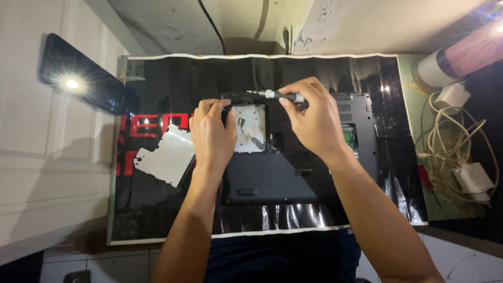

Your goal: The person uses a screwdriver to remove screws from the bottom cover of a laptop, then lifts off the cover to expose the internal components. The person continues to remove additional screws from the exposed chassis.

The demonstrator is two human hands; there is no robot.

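So right hand (313, 119) is closed around a small precision screwdriver (276, 95), fingers pinching the grey handle, shaft lying nearly horizontal with the tip pointing left along the far edge of the laptop. Left hand (211, 133) is curled, fingertips bent down onto the left rim of the open drive bay; whether it pinches anything small I can't tell, nothing visible in it.

Laptop (272, 178) lies bottom-up, black underside facing the camera, centred on the mat between both forearms. Drive bay (250, 129) is uncovered, showing a silvery plate with a short flat ribbon cable across it. It sits right between the two hands, left hand touching its edge, right hand just beside and above its right side. Screwdriver tip hovers over the bay's far edge; contact with a screw is not readable at this size.

To the right of the right hand a second opening shows a green circuit board (350, 135) and a vent grille.

Silver metal cover plate (166, 154) lies on the black glossy mat (157, 209), just left of the left wrist, tilted, off the laptop.

Phone with its flashlight on (78, 81) sits upper left, partly off the mat. White charger and tangled cables (461, 152) lie at the right, well apart from the hands; a red-handled tool (427, 179) lies near them
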